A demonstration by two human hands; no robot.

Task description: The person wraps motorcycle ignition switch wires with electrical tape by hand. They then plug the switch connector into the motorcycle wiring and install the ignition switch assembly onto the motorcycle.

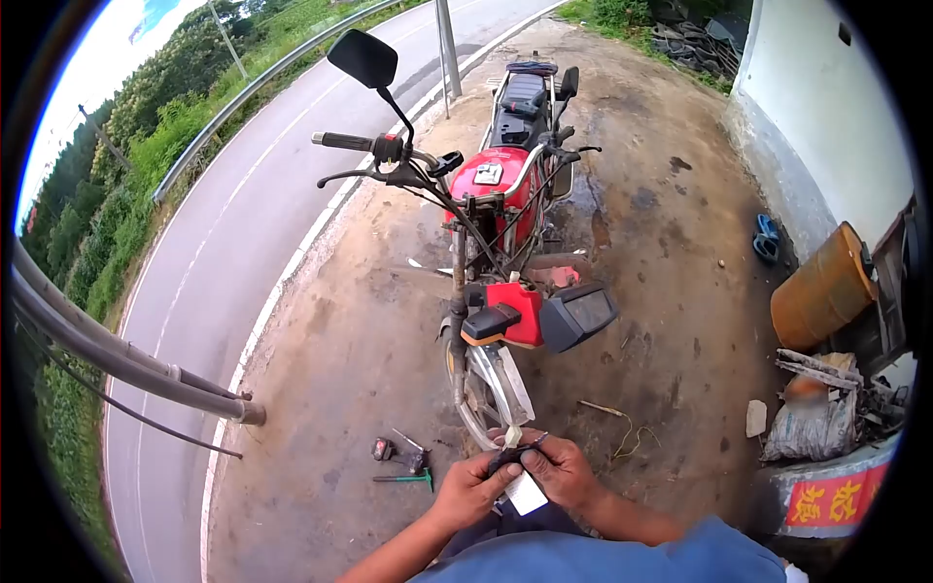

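Note:
Close to my body, my left hand [469, 493] and my right hand [564, 471] are closed together on a small black part [510, 457]. A white tag or piece of paper [526, 494] hangs below it, between the hands, and a pale piece sticks up above. Just beyond my hands is the front wheel of a red motorcycle [498, 384]. Its red and black front housing [515, 313] sits low and tilted in front of the forks. The red fuel tank [481, 175] is farther back.
A green-handled tool [428, 478] and small dark parts [383, 449] lie on the ground at left. A yellow wire [622, 439] lies at right. Metal pipes [194, 389] jut in from the left; a rusty barrel [824, 291] and sacks [816, 428] stand right.

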